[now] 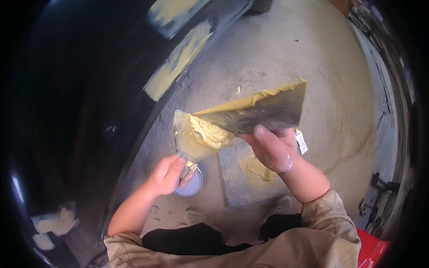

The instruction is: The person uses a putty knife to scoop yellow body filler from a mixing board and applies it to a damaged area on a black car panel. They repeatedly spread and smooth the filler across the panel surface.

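My left hand (166, 175) is closed round the handle of a putty knife (182, 137), whose broad blade carries a heap of yellow body filler (210, 133). In my right hand (276, 147) is a wide, dark, flat spreader (272, 107), gripped along its near edge with the thumb on top. Yellow filler lines the spreader's far edge. Its left corner meets the heap on the putty knife. Below my hands, a grey mixing board (237, 190) with smeared filler lies on the floor, beside a round can lid or can (192, 184) partly hidden by my left hand.
A black car body panel (80, 111) fills the left side, with yellow filler patches (178, 62) along its edge and pale patches (56, 223) lower down. A small white tube (300, 142) lies by my right wrist. Something red (371, 250) shows at lower right.
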Motion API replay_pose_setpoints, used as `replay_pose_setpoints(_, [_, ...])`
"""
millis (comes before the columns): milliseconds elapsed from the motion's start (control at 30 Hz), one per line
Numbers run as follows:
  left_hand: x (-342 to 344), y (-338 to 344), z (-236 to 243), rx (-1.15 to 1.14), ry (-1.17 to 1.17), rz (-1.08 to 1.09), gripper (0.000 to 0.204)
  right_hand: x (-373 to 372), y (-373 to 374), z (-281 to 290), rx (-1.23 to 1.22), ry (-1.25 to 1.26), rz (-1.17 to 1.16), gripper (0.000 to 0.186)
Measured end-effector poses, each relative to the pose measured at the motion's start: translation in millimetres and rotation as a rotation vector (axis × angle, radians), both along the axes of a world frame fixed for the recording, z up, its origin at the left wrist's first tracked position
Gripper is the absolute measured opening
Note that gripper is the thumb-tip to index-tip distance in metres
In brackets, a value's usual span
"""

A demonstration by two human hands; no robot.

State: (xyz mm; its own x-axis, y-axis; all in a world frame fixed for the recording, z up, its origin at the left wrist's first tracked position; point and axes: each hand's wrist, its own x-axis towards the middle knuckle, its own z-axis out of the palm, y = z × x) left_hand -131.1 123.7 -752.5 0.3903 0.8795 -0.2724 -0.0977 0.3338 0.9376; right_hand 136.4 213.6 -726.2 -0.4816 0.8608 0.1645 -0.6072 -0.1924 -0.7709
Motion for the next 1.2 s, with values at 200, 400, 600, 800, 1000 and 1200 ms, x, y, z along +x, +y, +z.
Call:
replay_pose_setpoints(200, [-11.3, -27.0, -6.8, -0.003, 0.019, 0.056, 0.043, -12.8, -0.1, 4.1, 0.579, -0.255, 0.041, 0.047])
replay_pose_setpoints(400, [-17.9, -40.6, -6.0, 0.014, 0.028, 0.093, 0.042, -7.4, 9.4, 10.3, 0.993, -0.701, 0.155, 0.069])
replay_pose_setpoints(600, [-14.6, -45.0, -11.4, -0.05, -0.168, 0.129, 0.055, -15.1, 2.3, -1.6, 1.033, -1.081, 0.462, 0.054])
replay_pose_setpoints(800, [-15.8, -50.6, -23.2, -0.09, -0.154, 0.122, 0.065, -8.0, 0.1, -5.4, 0.835, -0.857, -0.127, 0.044])
replay_pose_setpoints(1000, [-28.6, -58.1, -29.4, -0.082, -0.157, 0.178, 0.07, -14.0, -5.4, -32.7, 1.049, -0.872, 0.253, 0.059])
replay_pose_setpoints(1200, [-53.2, -43.9, 12.5, -0.002, -0.017, 0.247, 0.066, -20.9, 27.4, -104.5, 0.619, -1.086, 0.319, 0.036])
